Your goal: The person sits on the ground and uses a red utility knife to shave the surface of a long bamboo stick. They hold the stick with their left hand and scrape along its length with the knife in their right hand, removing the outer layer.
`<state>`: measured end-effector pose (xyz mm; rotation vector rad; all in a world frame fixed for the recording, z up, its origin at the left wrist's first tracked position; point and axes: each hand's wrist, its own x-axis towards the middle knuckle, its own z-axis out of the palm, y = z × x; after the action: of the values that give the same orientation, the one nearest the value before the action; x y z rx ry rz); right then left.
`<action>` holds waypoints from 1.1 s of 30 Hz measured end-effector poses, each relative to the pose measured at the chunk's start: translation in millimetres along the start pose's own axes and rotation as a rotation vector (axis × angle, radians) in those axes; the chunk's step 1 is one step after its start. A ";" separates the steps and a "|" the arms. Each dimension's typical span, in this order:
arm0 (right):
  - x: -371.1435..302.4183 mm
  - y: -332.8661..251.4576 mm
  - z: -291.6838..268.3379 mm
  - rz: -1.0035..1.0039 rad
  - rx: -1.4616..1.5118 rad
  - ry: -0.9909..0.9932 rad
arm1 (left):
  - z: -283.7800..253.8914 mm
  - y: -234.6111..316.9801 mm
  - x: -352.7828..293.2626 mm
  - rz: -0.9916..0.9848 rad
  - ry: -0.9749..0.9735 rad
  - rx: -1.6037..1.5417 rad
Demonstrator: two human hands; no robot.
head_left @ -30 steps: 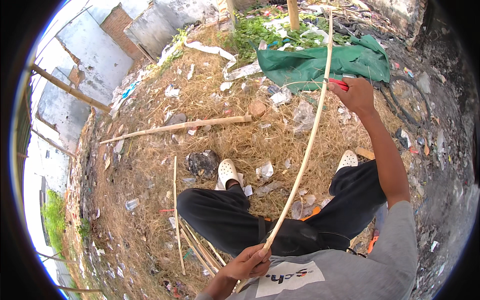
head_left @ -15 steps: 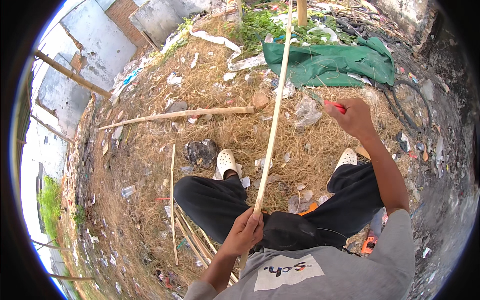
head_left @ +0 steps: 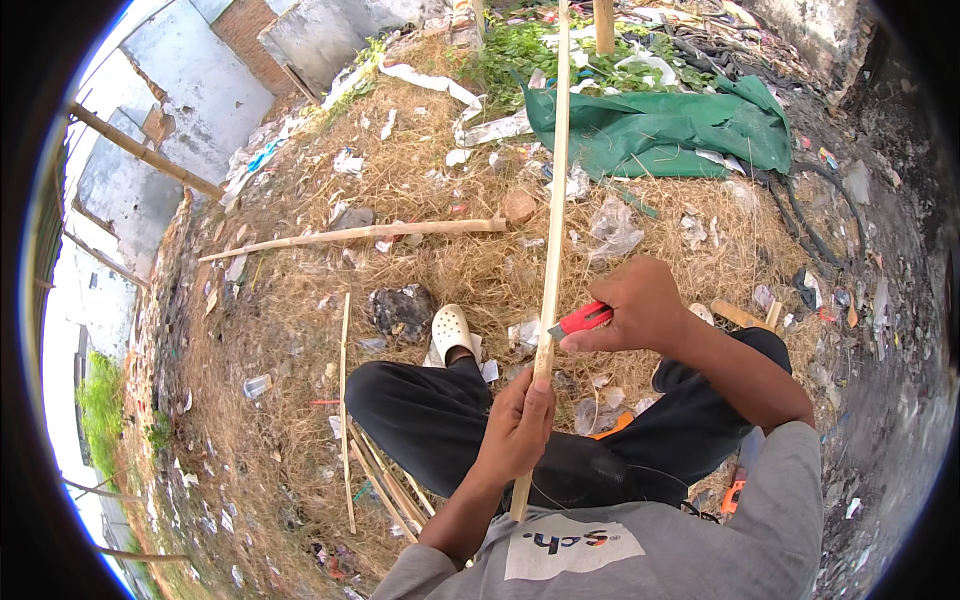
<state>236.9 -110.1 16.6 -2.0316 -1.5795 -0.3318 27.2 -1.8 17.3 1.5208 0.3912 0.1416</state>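
Observation:
A long thin bamboo strip (head_left: pixel 553 200) runs from my lap straight up and away over the straw. My left hand (head_left: pixel 517 428) grips its lower part just above my black-trousered leg. My right hand (head_left: pixel 635 305) is closed on a red utility knife (head_left: pixel 581 319), whose tip rests against the strip a little above my left hand. My left foot in a white clog (head_left: pixel 450 331) sticks out on the straw below the strip.
Dry straw and litter cover the ground. A thick wooden pole (head_left: pixel 360 235) lies across at centre left, thin bamboo slats (head_left: pixel 345 400) lie beside my left leg, and a green tarp (head_left: pixel 660 125) is spread at the top. Grey walls stand at upper left.
My right hand with the knife has come down from the far end of the strip to just above my left hand. The strip has swung from leaning right to nearly upright.

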 end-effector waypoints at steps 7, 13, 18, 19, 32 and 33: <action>7.3 19.3 -2.3 0.095 -0.091 0.051 | 2.2 3.6 -4.3 0.080 0.049 0.139; 4.0 3.4 2.9 0.018 -0.061 0.089 | -3.2 7.8 -10.3 0.019 0.086 0.180; 8.0 9.1 0.5 -0.028 -0.113 0.113 | 3.4 -2.5 -15.2 0.065 0.109 0.256; 9.3 13.5 0.1 -0.010 -0.127 0.131 | 3.8 -1.6 -16.5 0.064 0.103 0.271; 17.6 53.1 -0.2 0.146 -0.205 0.135 | 2.3 -2.8 -37.0 0.053 0.053 0.320; 19.7 55.5 -1.6 0.142 -0.229 0.160 | 2.3 -2.1 -39.9 0.035 0.050 0.305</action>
<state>295.5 -104.1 13.3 -2.2133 -1.3434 -0.6290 -9.5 -17.3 21.6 1.8279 0.4410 0.1522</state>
